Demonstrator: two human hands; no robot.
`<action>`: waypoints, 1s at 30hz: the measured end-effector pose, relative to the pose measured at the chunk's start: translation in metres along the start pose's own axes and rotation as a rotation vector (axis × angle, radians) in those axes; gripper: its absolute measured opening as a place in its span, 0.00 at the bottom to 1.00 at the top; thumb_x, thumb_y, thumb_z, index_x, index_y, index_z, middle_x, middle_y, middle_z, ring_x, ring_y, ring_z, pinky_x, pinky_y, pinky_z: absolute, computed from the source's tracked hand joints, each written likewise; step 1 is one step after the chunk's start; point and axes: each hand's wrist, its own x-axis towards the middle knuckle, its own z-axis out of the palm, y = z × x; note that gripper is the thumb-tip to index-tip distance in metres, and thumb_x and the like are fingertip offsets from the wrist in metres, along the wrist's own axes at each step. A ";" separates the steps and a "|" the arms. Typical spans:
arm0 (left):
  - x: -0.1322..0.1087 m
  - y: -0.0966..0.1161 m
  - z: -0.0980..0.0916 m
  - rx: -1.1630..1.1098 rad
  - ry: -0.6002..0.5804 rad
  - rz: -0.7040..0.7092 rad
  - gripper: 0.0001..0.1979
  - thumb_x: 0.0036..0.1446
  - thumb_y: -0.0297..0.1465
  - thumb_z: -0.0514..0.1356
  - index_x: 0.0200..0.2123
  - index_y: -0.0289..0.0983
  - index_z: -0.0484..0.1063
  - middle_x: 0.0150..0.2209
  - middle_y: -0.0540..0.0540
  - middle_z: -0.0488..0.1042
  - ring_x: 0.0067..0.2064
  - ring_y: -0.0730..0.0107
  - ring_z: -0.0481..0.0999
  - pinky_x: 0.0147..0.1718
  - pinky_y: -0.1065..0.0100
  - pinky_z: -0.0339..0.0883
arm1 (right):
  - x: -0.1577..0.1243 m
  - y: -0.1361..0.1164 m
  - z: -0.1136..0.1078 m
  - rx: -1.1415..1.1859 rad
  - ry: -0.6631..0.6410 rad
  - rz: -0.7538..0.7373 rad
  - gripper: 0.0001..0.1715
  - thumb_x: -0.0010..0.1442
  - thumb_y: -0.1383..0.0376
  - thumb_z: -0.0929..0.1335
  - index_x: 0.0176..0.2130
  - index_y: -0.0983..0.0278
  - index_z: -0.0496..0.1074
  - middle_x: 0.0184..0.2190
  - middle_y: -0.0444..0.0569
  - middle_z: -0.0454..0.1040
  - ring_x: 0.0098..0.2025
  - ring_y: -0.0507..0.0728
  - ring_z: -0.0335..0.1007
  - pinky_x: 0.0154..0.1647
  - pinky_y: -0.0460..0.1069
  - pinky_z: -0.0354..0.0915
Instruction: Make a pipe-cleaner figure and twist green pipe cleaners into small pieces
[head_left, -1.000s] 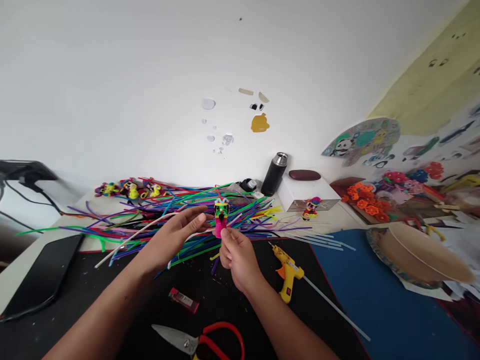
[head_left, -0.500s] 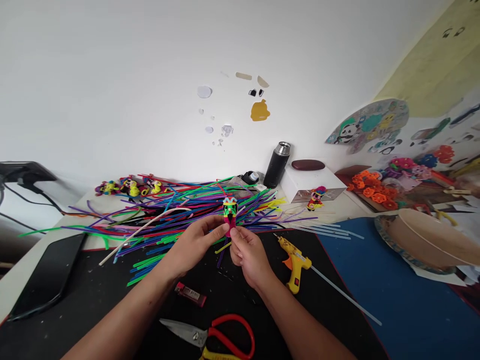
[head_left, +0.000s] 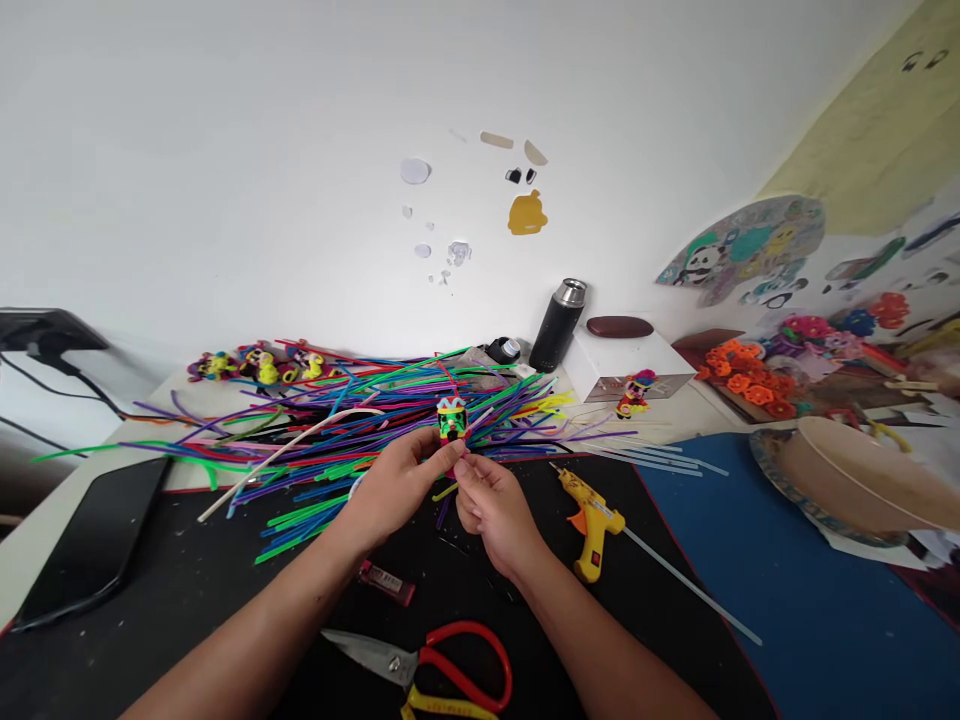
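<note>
A small pipe-cleaner figure [head_left: 452,419], green, red and pink, is held upright between both hands above the black mat [head_left: 187,580]. My left hand [head_left: 397,485] pinches its lower part from the left, fingers closed on it. My right hand [head_left: 491,505] is closed just below and to the right, fingertips meeting the figure's base. Behind them lies a big heap of coloured pipe cleaners [head_left: 337,420].
A yellow glue gun [head_left: 589,520] with a long glue stick lies right of my hands. Red-handled scissors [head_left: 435,665] and a small red lighter [head_left: 386,580] lie near me. A black tablet [head_left: 90,540] is at the left, a black flask [head_left: 559,325] and white box [head_left: 622,365] at the back.
My left hand closed in from an open pose onto the figure. Both hands lowered the figure slightly and now hide more of its pink lower part.
</note>
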 end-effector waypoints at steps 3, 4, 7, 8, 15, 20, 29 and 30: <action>0.001 -0.001 0.000 -0.011 -0.012 0.002 0.22 0.59 0.53 0.63 0.30 0.39 0.70 0.28 0.53 0.66 0.32 0.66 0.65 0.32 0.67 0.58 | -0.001 -0.001 0.001 0.003 -0.005 0.010 0.32 0.54 0.42 0.78 0.40 0.64 0.73 0.16 0.29 0.52 0.17 0.45 0.38 0.19 0.46 0.35; 0.001 -0.002 0.000 -0.016 -0.017 0.005 0.22 0.59 0.52 0.63 0.30 0.39 0.71 0.28 0.53 0.67 0.33 0.66 0.65 0.32 0.67 0.59 | -0.001 -0.002 0.001 0.003 -0.007 0.012 0.32 0.54 0.42 0.78 0.40 0.63 0.73 0.16 0.29 0.52 0.17 0.45 0.38 0.19 0.46 0.35; 0.002 -0.003 -0.001 -0.016 -0.017 0.014 0.21 0.60 0.51 0.64 0.30 0.39 0.70 0.29 0.52 0.68 0.33 0.65 0.67 0.33 0.67 0.60 | -0.001 -0.002 0.002 0.002 -0.015 0.011 0.31 0.54 0.41 0.78 0.40 0.63 0.73 0.16 0.29 0.52 0.17 0.45 0.38 0.19 0.46 0.35; 0.002 -0.003 -0.002 -0.009 -0.014 0.015 0.21 0.60 0.51 0.64 0.29 0.39 0.70 0.29 0.52 0.68 0.33 0.65 0.67 0.32 0.67 0.60 | -0.001 -0.002 0.002 0.001 -0.017 0.010 0.31 0.54 0.41 0.78 0.40 0.63 0.72 0.16 0.29 0.52 0.17 0.45 0.38 0.20 0.46 0.35; 0.002 -0.005 -0.003 0.005 -0.011 0.013 0.19 0.60 0.49 0.64 0.30 0.39 0.73 0.29 0.50 0.72 0.34 0.62 0.70 0.34 0.65 0.64 | -0.001 0.000 0.000 0.000 -0.019 0.012 0.31 0.55 0.42 0.78 0.40 0.64 0.71 0.16 0.29 0.52 0.17 0.45 0.38 0.20 0.47 0.35; 0.002 -0.007 -0.002 -0.015 -0.014 0.014 0.17 0.60 0.47 0.64 0.33 0.38 0.76 0.30 0.50 0.75 0.35 0.61 0.73 0.36 0.64 0.66 | -0.002 -0.001 -0.001 0.002 -0.015 0.015 0.32 0.54 0.42 0.78 0.39 0.63 0.71 0.16 0.29 0.52 0.17 0.45 0.38 0.20 0.47 0.35; 0.003 -0.007 -0.003 -0.170 -0.059 -0.025 0.23 0.55 0.52 0.70 0.31 0.37 0.75 0.30 0.50 0.73 0.35 0.63 0.71 0.36 0.66 0.65 | 0.000 -0.001 -0.002 0.021 -0.032 0.011 0.32 0.54 0.41 0.79 0.38 0.64 0.72 0.15 0.29 0.52 0.16 0.44 0.38 0.18 0.46 0.34; 0.004 -0.008 -0.004 -0.233 -0.064 -0.049 0.25 0.54 0.55 0.70 0.32 0.37 0.76 0.31 0.49 0.75 0.37 0.62 0.72 0.38 0.65 0.66 | 0.000 -0.002 -0.002 0.030 -0.038 0.007 0.31 0.55 0.41 0.79 0.37 0.64 0.72 0.15 0.30 0.52 0.16 0.44 0.38 0.18 0.46 0.35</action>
